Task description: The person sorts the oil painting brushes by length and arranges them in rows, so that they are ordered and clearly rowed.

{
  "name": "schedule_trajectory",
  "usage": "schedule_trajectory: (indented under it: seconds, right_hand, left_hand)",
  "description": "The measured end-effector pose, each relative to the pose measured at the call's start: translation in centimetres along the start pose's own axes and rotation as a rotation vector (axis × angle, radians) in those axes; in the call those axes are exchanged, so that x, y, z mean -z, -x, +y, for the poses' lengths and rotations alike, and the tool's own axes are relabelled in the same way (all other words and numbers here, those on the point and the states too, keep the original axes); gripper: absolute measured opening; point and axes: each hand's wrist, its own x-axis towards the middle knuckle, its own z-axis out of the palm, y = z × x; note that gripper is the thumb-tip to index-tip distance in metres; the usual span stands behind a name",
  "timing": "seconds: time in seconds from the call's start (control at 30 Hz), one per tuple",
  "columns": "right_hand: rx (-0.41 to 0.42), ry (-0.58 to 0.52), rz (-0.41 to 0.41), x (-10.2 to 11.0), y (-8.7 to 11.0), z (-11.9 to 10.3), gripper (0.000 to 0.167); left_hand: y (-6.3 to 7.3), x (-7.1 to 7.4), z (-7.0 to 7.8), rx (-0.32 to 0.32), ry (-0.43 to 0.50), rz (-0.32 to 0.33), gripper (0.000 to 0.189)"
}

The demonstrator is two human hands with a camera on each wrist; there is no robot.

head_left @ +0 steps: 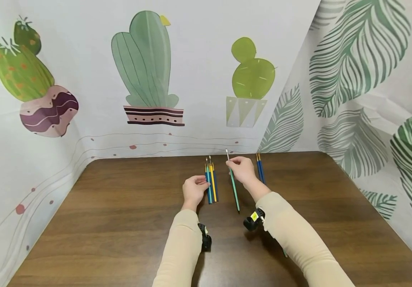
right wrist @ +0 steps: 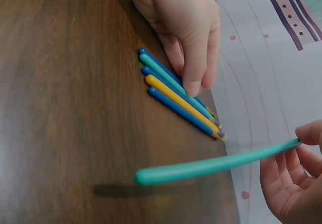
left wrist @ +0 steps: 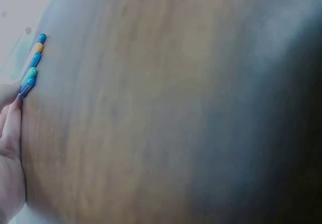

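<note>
My right hand pinches a green paintbrush near its metal ferrule, with the pale bristles pointing away. In the right wrist view, the handle of that brush is raised, casting a shadow on the wood. To its left lies a row of several paintbrushes with blue, teal and yellow handles, side by side, bristles toward the wall. My left hand is at the row's left side, thumb over the teal brush and fingers against the outer blue one. The left wrist view catches only handle ends beside the thumb.
Two blue paintbrushes lie behind my right wrist. A green handle tip peeks out beneath the right forearm. The brown wooden table ends at a wall cloth printed with cacti and leaves. Each wrist wears a small black camera.
</note>
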Motion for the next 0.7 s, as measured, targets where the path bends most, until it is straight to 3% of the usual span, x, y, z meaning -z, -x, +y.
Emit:
schedule_trajectory:
  seconds: [0.7]
  right_hand:
    - [0.053, 0.124, -0.008, 6.4, 1.8, 0.9, 0.028]
  left_hand:
    - [0.0, -0.2, -0.1, 0.001, -0.003, 0.005, 0.025]
